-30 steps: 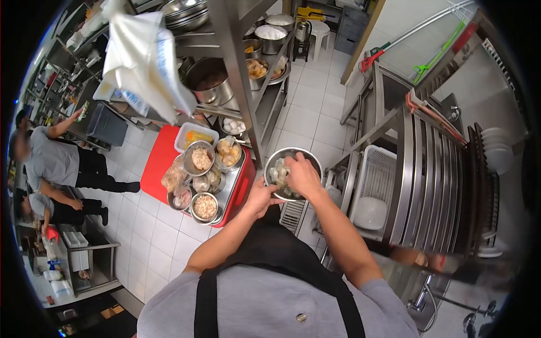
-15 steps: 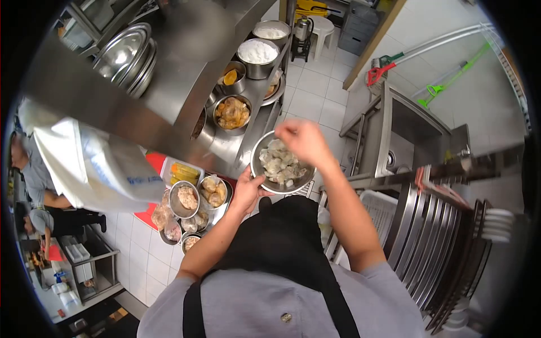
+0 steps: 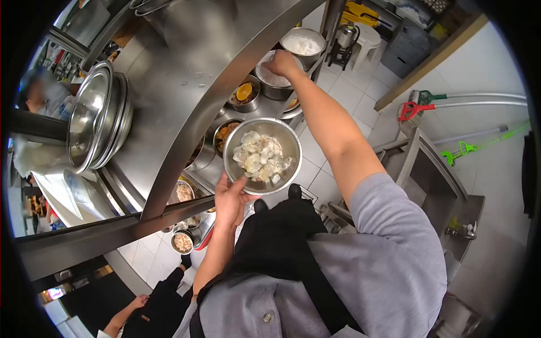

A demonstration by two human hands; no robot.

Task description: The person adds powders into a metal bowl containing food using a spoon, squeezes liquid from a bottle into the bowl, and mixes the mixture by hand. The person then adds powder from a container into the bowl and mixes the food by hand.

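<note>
My left hand (image 3: 230,201) grips the near-left rim of a steel bowl (image 3: 294,159), thumb on the edge and fingers underneath. Pale, glossy raw pieces (image 3: 259,156) lie in the bowl, some with a white dusting; their kind is unclear. My right hand (image 3: 280,63) reaches far forward, fingers curled down into a steel pot (image 3: 276,90) of white powder. Whether the fingers have pinched any powder is hidden. Behind it stands a second steel pot of white powder (image 3: 301,44).
Below the steel shelf (image 3: 194,104) are a pot with an orange piece (image 3: 244,92) and a pot of brown food (image 3: 224,135). Nested steel bowls (image 3: 98,118) stand on the left. A sink (image 3: 428,169) is on the right. A co-worker's arm (image 3: 127,312) shows lower left.
My right hand has moved from above the bowl to the pot of white powder. My left hand still holds the bowl, and the view has turned. White dusting now shows on the pieces.
</note>
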